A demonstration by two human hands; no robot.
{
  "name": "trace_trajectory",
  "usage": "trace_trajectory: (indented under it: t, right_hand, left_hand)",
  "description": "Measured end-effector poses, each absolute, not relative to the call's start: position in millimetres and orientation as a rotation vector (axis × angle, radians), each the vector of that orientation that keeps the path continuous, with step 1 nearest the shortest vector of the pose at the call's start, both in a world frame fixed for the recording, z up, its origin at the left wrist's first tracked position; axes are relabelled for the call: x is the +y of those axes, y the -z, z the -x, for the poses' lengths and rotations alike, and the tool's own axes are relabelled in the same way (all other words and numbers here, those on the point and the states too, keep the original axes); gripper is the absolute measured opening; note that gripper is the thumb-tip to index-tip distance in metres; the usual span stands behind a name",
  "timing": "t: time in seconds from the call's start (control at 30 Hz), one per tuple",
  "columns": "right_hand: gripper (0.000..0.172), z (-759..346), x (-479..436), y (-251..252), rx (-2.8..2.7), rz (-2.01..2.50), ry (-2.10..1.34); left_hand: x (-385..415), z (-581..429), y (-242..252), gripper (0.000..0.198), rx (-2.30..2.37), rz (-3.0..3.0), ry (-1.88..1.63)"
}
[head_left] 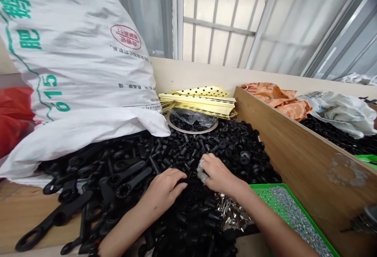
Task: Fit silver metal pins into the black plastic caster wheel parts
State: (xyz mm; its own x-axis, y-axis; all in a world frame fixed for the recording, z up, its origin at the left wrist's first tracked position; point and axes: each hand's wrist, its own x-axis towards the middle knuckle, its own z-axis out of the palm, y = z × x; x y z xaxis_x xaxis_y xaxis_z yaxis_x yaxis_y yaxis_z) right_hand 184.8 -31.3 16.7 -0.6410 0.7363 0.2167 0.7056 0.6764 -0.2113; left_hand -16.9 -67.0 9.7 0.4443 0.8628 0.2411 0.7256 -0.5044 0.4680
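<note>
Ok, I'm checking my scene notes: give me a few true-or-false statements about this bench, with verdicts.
1. Both the left hand and the right hand are on the black parts. True.
2. The tray is red. False: the tray is green.
3. The sack lies left of the hands. True.
4. The bowl is empty. False: the bowl holds black parts and clear plastic.

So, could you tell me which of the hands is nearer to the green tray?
Right. The right hand rests just left of the green tray; the left hand lies farther left, beyond the right one.
</note>
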Motion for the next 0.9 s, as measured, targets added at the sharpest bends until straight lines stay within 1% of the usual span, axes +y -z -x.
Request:
trace_trajectory:
  t: [0.07,0.17,0.37,0.5,0.67,0.8,0.9]
  right_hand:
    - [0.015,-187,-32,-16,-2.494,1.152,-0.294]
    - [0.015,-184,-33,-10,-2.333,1.143,-0.483]
    - [0.009,-188,-27,-2,-2.063,1.139,-0.713]
    - [0.009,-209,-23,-9,-1.953,1.150,-0.747]
    - [0.009,-225,-31,-14,-1.959,1.171,-0.822]
    - [0.010,-226,-39,-12,-2.001,1.186,-0.792]
    - [0.011,-227,-41,-13,-2.053,1.191,-0.727]
  left_hand:
    - [-65,5,-12,0.017,1.365,-2.408,-0.649]
    - [-62,-13,-15,0.013,1.389,-2.399,-0.641]
    - [-46,-18,-27,0.017,1.437,-2.371,-0.601]
    - [-32,-6,-32,0.017,1.454,-2.409,-0.493]
    - [-28,-14,-19,0.009,1.335,-2.502,-0.191]
    - [-25,-30,-8,0.021,1.306,-2.494,-0.027]
    - [-20,-35,-6,0.025,1.306,-2.437,-0.012]
